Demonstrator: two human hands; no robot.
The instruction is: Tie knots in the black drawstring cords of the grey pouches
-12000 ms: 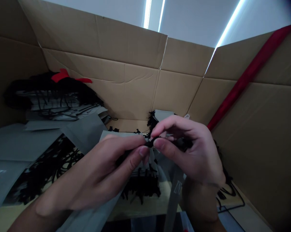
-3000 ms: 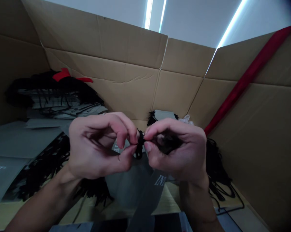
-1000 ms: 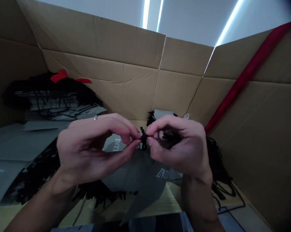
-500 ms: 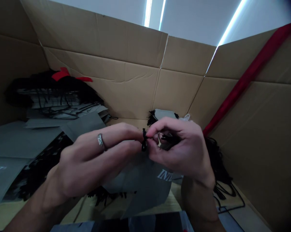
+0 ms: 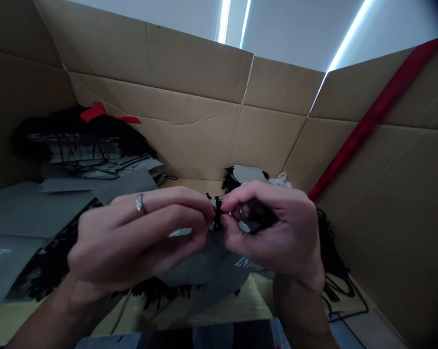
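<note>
My left hand (image 5: 132, 237) and my right hand (image 5: 273, 228) meet fingertip to fingertip in the middle of the view. Both pinch a short black cord (image 5: 216, 215) between thumb and forefinger. A ring sits on a finger of my left hand. Below the hands hangs a grey paper bag (image 5: 211, 266) with white lettering, and the cord seems to belong to it. Where the cord joins the bag is hidden behind my fingers.
Tall cardboard walls (image 5: 190, 111) enclose the space, with a red strip (image 5: 371, 116) along the right wall. A stack of grey bags with black cords and a red ribbon (image 5: 84, 145) lies at the left. Flat grey bags (image 5: 19, 228) lie nearer. More black cords (image 5: 331, 271) lie at the right.
My left hand has turned and drawn in closer to the right hand. Both still pinch the black cord, which has hardly moved. The grey bag below has sunk slightly.
</note>
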